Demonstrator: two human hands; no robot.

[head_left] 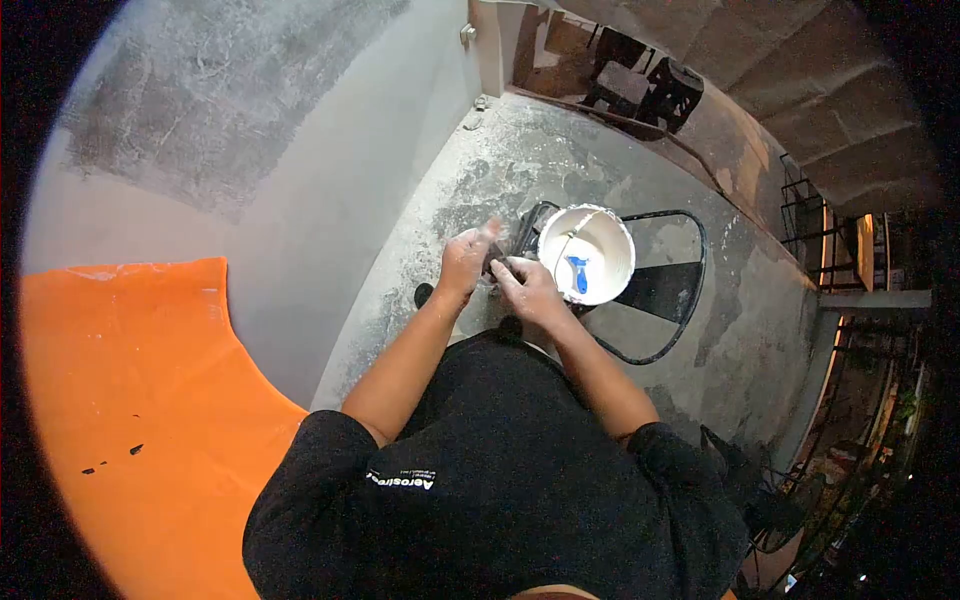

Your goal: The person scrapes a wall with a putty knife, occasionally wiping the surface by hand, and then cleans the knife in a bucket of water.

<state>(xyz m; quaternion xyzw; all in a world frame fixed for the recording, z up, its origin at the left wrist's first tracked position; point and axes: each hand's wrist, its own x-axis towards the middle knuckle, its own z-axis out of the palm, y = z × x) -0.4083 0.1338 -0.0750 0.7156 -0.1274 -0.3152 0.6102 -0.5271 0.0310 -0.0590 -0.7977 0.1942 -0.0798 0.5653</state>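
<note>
My left hand (464, 264) and my right hand (531, 288) meet in front of me, fingers bent around a small dark piece (491, 266). Its kind I cannot make out, as the fingers cover most of it. White dust or residue coats the fingers. Just right of my hands, a white bucket (628, 250) with a wire handle and a smeared rim stands on a black chair (655, 287). Inside the bucket lies a blue-handled tool (578, 273), apart from both hands; its working end is hard to see.
A grey wall (370, 150) with a rough dark patch rises at the left, with an orange sheet-like surface (140, 370) below. The concrete floor (745, 290) is spotted with white. Dark chairs (670, 95) stand at the back, and metal racks (840, 260) at the right.
</note>
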